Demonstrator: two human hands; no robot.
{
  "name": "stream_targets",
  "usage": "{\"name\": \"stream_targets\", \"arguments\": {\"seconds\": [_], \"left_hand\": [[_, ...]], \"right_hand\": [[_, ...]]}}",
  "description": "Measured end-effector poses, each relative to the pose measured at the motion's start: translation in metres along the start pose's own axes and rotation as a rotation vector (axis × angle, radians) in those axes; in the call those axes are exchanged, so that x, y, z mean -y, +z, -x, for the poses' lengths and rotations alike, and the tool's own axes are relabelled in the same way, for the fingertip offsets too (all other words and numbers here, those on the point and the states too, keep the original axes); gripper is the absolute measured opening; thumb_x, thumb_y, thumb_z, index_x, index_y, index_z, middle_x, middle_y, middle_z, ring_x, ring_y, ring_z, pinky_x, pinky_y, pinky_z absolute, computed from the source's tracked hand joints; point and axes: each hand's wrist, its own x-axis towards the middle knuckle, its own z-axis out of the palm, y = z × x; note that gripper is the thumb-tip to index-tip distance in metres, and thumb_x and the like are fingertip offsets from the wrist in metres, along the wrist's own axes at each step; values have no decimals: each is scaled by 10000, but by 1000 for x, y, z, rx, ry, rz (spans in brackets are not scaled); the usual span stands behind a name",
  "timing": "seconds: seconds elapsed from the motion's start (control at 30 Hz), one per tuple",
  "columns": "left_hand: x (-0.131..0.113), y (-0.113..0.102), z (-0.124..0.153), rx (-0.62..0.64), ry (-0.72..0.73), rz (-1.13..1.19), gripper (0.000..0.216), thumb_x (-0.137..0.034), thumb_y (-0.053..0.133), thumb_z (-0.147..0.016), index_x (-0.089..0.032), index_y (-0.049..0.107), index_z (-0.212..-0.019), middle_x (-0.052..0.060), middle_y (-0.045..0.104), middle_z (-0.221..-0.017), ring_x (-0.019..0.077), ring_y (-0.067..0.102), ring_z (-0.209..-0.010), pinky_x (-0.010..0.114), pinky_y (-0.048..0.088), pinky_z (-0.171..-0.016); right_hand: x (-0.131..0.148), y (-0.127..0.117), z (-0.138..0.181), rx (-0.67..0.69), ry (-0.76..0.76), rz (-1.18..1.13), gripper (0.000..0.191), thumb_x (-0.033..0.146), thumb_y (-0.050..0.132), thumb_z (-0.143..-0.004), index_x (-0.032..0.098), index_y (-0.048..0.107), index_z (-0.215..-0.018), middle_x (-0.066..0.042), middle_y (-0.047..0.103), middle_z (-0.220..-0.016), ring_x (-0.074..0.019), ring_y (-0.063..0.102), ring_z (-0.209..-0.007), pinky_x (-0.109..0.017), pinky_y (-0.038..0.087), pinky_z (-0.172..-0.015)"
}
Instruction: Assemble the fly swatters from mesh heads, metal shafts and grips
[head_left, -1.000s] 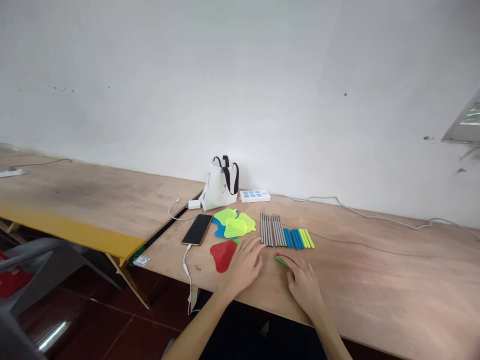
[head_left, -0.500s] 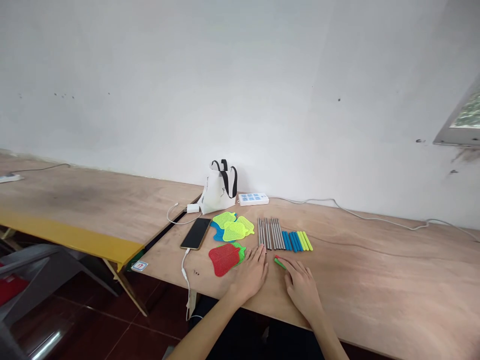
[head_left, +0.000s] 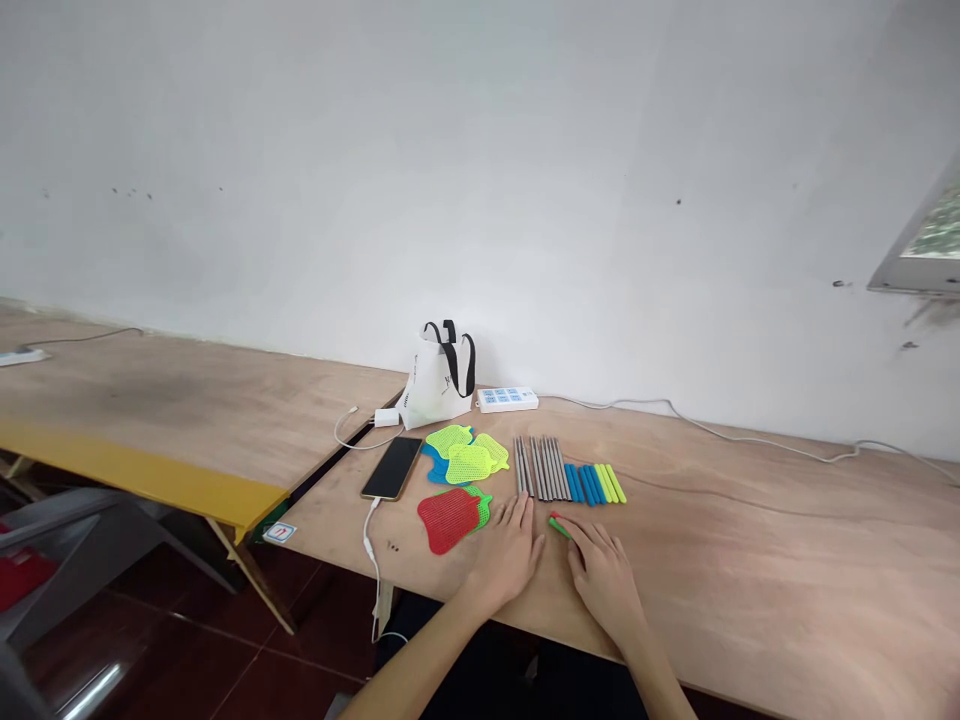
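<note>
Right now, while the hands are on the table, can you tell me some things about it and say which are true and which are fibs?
1. A white cable is plugged into the smartphone. True.
2. The left hand is on the smartphone. False: its fingertips are at the near ends of the metal rods.
3. The red mesh swatter head lies partly over a green mesh swatter head. True.
4. The yellow tubes lie between the metal rods and the blue tubes. False: the blue tubes are in the middle.
5. The right hand is at a green tube. True.
6. The white tote bag has red handles. False: they are black.
</note>
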Motion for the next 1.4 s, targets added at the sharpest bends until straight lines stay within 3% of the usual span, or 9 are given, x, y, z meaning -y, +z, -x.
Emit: {"name": "stream_targets", "arguments": {"seconds": [0.2,0.37,0.47,0.6,0.73,0.9,1.03,1.17,1.4], "left_hand": [[-20,3,49,57,23,53,651,-445,425,-1003,-125,334,-1562,198,375,-1590,352,399,-1456,515,367,-1176],[-47,-13,73,169,70,105,665,-521,439,-1001,-91,439,-1507,226,409,-1561,366,413,-1442,498,392,-1171],[-47,-30,65,160,165,156,472,-303,382,-1035,-157,499,-1468,173,519,-1486,302,447,-1423,454,419,-1159],[-21,-44,43,166,352,218,618,22,374,-891,-285,565,-1392,45,493,-1515,209,415,-1444,397,387,-1195],[3,-38,32,116,348,196,510,-42,423,-949,-347,625,-1305,-7,555,-1454,204,490,-1378,470,284,-1250],[5,-20,32,57,322,252,426,-98,464,-985,-328,631,-1302,4,512,-1496,201,505,-1364,371,410,-1172],[4,-16,31,47,337,254,330,-182,493,-1013,-306,630,-1287,12,436,-1572,223,435,-1434,412,381,-1198],[3,-17,30,44,350,234,276,-270,471,-1045,-301,614,-1279,8,518,-1513,216,423,-1445,466,321,-1233],[0,-22,30,-1,352,252,265,-264,533,-1018,-262,605,-1273,28,644,-1276,192,562,-1267,378,401,-1170]], "right_hand": [[1,-1,-1,-5,19,-24,468,158,378,-954,318,637,-1309,-22,670,-1294,-200,618,-1133,-355,458,-931],[-1,0,-1,-28,33,-11,485,151,363,-959,320,631,-1325,-26,661,-1308,-205,618,-1129,-349,462,-914],[-3,1,0,-13,27,-17,493,147,347,-965,316,622,-1337,-23,656,-1318,-204,619,-1116,-345,461,-896],[-5,1,1,13,10,-4,517,122,342,-956,312,602,-1360,-21,650,-1333,-210,610,-1114,-355,449,-880],[-6,2,1,16,13,-1,519,122,336,-961,311,600,-1365,-20,657,-1325,-219,604,-1123,-371,443,-872],[-9,2,-2,11,8,-70,489,158,344,-972,318,623,-1341,-15,660,-1320,-220,608,-1133,-390,469,-918],[-17,0,-4,27,-19,-175,476,202,356,-980,343,620,-1350,-9,662,-1315,-218,605,-1165,-405,495,-961],[-25,-4,-6,80,-44,-269,439,258,372,-1002,356,628,-1344,-1,656,-1330,-217,600,-1190,-430,496,-1009],[-35,-9,-9,123,-66,-359,390,324,399,-1026,345,652,-1321,-10,664,-1321,-212,593,-1226,-423,486,-1049]]}}
